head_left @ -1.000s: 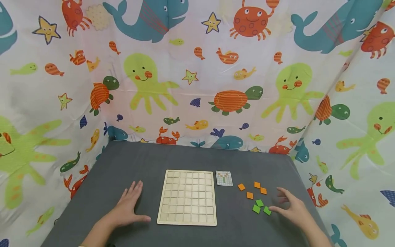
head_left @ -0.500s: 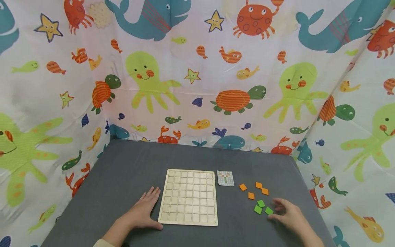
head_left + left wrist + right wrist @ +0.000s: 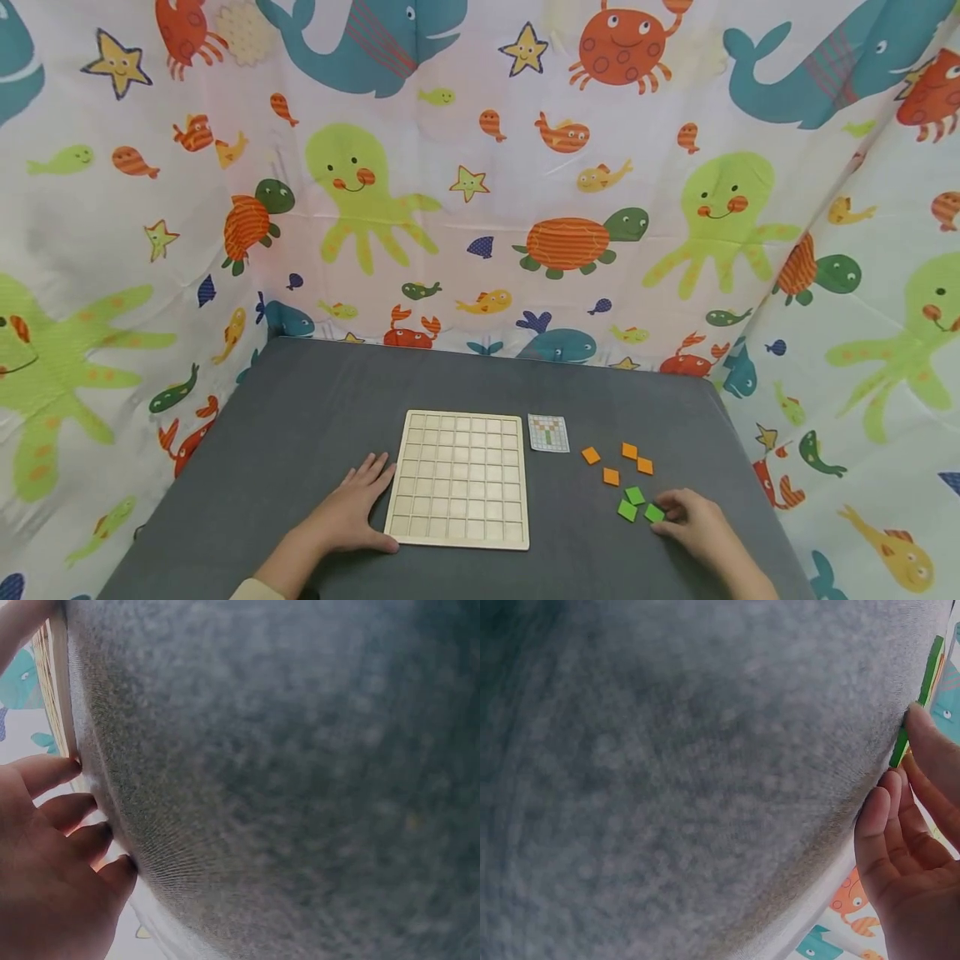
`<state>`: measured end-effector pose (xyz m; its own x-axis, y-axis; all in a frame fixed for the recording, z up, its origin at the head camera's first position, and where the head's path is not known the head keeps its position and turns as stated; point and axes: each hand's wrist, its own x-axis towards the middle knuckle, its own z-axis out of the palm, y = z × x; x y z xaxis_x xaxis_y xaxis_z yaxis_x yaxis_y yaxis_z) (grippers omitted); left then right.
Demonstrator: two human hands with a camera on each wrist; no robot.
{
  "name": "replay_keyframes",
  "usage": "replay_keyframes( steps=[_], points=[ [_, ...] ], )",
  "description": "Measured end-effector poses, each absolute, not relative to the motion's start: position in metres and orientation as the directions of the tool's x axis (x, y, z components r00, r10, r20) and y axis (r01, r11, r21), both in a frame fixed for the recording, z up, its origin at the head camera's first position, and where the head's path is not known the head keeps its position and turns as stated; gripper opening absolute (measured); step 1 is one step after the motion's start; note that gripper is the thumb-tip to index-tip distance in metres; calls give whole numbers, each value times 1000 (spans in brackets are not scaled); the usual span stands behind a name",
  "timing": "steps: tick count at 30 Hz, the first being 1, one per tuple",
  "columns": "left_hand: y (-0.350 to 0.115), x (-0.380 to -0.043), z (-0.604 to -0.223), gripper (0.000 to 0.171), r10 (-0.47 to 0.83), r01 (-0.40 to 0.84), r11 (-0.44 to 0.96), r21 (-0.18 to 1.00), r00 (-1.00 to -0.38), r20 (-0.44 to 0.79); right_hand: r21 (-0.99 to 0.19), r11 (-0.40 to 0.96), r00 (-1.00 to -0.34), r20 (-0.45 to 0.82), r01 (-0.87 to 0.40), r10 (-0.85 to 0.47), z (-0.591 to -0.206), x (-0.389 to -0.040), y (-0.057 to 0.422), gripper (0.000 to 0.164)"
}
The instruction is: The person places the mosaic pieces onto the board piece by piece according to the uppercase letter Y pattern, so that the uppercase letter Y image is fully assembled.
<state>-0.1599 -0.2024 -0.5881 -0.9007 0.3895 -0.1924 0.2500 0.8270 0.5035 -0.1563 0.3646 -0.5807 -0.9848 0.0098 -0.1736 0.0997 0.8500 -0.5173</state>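
A pale wooden grid board [image 3: 459,481] lies on the table. My left hand [image 3: 345,510] rests along its left side, fingers spread, with the thumb by the front left corner and a fingertip at the edge. In the left wrist view that hand's fingertips [image 3: 91,834] touch the grey cloth. My right hand [image 3: 696,523] pinches a green square tile [image 3: 654,513] at its right side between thumb and index finger. The tile still lies on the table. In the right wrist view a green tile [image 3: 898,748] shows between thumb and fingers. Two other green tiles [image 3: 627,510] lie just left of it.
Several orange square tiles [image 3: 611,477] lie beyond the green ones. Right of the board's far corner is a small pattern card [image 3: 549,434] with a coloured grid. A grey cloth covers the table [image 3: 330,392]. A curtain [image 3: 450,208] printed with sea animals surrounds it.
My left hand has moved right, up to the board's edge. My right hand has come down, and its thumb and fingers have closed in on the nearest green tile.
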Motion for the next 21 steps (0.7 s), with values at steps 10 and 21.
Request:
replay_keyframes(
  steps=[10,21],
  points=[
    [-204,-161,-588,125,398,245,808,536,-898,-190,-499,861,-981,-193,99,1,-582,-157,362,25],
    [-205,-163,-591,126,402,234,807,542,-890,-214,-463,886,-994,-91,-5,-53,-569,-159,356,22]
  ],
)
